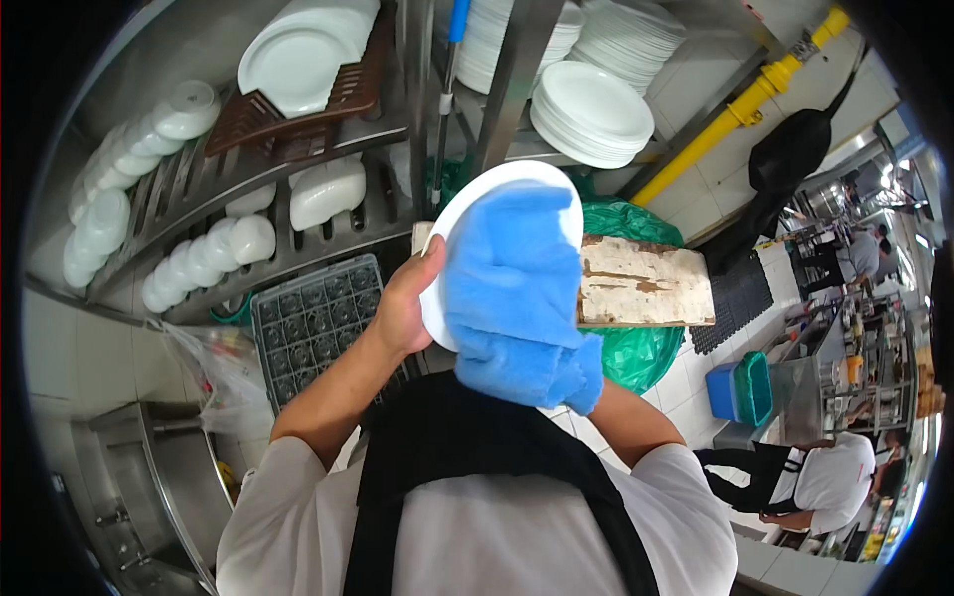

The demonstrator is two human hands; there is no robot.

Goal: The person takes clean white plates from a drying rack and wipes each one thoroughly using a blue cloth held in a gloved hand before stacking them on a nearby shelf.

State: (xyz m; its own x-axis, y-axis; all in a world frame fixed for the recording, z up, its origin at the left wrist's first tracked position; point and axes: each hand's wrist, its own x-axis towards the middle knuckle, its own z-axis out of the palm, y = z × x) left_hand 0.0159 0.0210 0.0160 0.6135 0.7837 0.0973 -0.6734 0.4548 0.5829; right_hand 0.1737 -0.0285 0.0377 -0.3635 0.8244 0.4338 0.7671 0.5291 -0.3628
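A white oval plate (484, 182) is held up, tilted, in front of my chest. My left hand (410, 298) grips its left rim, with the thumb along the edge. A fluffy blue cloth (514, 283) covers most of the plate's face and hangs below its lower edge. My right forearm (633, 417) runs up behind the hanging end of the cloth. The right hand is wrapped in the cloth against the plate, its fingers hidden.
White plate stacks (592, 112) stand on the shelving ahead. On the left, metal racks hold bowls (253, 238) and a brown dish rack (358, 89). Below are a grey glass rack (317, 320), a worn board (645, 279) and green bags (641, 357). A person (827, 484) stands at right.
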